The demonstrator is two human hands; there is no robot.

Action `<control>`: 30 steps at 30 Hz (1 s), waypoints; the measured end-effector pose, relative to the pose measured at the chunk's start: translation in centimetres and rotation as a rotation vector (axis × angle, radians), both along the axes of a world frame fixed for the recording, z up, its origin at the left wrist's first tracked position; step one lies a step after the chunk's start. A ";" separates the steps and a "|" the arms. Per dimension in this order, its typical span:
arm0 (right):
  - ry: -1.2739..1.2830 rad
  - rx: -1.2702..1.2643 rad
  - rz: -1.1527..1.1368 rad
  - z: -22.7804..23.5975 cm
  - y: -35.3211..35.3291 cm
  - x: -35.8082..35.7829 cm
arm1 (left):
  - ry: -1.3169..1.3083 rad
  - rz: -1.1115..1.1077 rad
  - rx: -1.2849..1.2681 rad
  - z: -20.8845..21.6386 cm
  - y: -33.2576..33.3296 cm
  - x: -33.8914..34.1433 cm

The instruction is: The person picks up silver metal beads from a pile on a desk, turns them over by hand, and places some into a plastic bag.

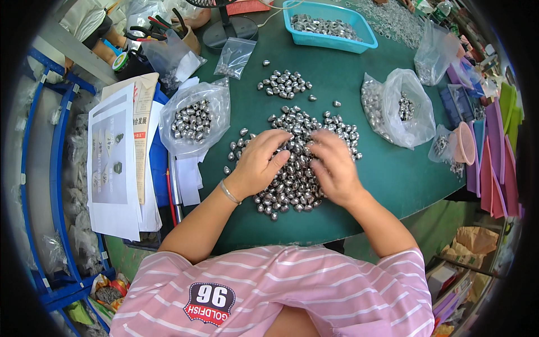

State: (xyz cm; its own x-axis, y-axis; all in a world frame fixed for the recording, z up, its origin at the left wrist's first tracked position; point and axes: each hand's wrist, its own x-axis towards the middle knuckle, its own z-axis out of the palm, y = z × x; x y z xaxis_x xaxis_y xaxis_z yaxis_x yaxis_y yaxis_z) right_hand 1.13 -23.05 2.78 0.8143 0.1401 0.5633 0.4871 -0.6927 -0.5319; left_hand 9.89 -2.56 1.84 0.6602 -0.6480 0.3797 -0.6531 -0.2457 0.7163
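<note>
A heap of shiny silver oval metal beads (295, 182) lies on the green table in front of me. My left hand (259, 160) rests on the heap's left side, thumb apart from the curved fingers. On the right side my right hand (337, 171) lies over the beads, its fingers spread and slightly blurred. Both hands are open and touch the heap; beads under the fingers are hidden. Farther back is a smaller group of beads (284, 84). To the left, an opened clear plastic bag (167, 121) holds more beads; a second clear bag (415, 126) with beads stands at the right.
A turquoise tray (337, 46) of small metal parts sits at the back. Papers (115, 208) and a pen lie left, below pliers (149, 33) and a fan base (230, 35). Colourful plastic bins (494, 140) line the right edge. A blue rack (56, 185) stands far left.
</note>
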 end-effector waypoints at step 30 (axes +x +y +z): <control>-0.108 0.322 -0.458 -5.1 1.5 -4.3 | -0.250 0.328 0.271 -1.5 2.5 -4.8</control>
State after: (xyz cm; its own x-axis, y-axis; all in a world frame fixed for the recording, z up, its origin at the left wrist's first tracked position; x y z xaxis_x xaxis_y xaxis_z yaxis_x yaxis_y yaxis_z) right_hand -3.16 -21.51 -2.33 0.6871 -0.4060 0.6025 0.2387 -0.6571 -0.7150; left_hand 5.08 -0.11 0.31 0.7562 -0.5187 0.3989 -0.6538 -0.6232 0.4291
